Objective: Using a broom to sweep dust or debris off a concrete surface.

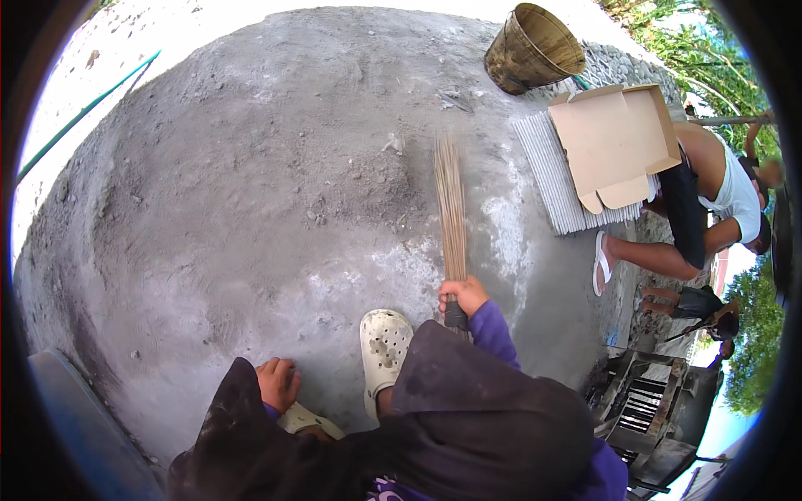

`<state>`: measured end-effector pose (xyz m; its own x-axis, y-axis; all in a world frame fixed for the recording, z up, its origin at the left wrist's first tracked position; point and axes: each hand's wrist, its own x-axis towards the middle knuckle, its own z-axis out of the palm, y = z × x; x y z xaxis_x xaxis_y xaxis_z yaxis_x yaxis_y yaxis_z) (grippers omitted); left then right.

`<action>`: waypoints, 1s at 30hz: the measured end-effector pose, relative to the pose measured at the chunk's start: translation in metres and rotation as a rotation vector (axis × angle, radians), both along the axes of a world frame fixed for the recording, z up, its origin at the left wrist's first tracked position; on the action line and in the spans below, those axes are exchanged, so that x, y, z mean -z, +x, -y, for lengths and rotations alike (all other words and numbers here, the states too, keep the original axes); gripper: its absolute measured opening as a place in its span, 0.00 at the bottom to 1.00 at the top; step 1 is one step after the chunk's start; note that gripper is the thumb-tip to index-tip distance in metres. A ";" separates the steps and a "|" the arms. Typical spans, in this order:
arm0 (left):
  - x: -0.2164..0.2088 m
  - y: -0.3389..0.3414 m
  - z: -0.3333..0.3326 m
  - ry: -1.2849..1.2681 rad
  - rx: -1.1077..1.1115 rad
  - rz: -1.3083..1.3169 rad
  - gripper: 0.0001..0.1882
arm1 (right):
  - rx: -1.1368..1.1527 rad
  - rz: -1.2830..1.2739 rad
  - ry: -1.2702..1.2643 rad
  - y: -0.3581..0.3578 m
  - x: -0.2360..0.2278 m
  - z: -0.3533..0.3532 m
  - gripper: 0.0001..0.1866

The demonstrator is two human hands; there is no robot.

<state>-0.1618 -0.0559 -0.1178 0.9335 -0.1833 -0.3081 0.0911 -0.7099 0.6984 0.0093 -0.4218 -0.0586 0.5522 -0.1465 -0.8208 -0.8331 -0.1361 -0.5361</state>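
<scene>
My right hand [465, 294] is closed around the dark-wrapped grip of a stick broom [452, 209], made of a bundle of thin brown sticks. The sticks fan out away from me over the grey ground, their tips blurred. Just left of the bristles lies a low heap of loose dirt [368, 188] with small stones in it. My left hand [278, 384] hangs by my left knee with its fingers loosely bent and nothing seen in it. It is above my left clog, partly hidden by my dark trouser leg.
A dirty bucket [535, 50] stands at the far right. Nearer, an opened cardboard box [614, 146] lies on a stack of grey corrugated sheets [547, 179]. Another person [702, 200] bends beside it, one foot in a white flip-flop. A green pole [88, 113] is at far left.
</scene>
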 end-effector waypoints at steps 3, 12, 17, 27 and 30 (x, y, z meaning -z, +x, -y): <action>0.008 0.002 0.001 -0.002 -0.016 0.003 0.09 | -0.208 0.011 -0.012 -0.002 0.022 -0.017 0.04; -0.008 0.010 0.001 0.018 0.022 0.058 0.08 | -0.114 0.057 0.004 -0.011 -0.017 -0.006 0.05; -0.001 -0.002 -0.002 0.025 -0.001 0.029 0.08 | -0.210 0.070 -0.092 -0.048 0.032 -0.038 0.05; 0.001 0.006 0.000 0.034 0.022 -0.001 0.07 | -0.131 -0.049 -0.065 -0.027 0.023 -0.017 0.06; -0.008 -0.001 -0.010 0.057 0.009 -0.014 0.07 | -0.190 0.098 0.113 -0.028 -0.008 -0.030 0.05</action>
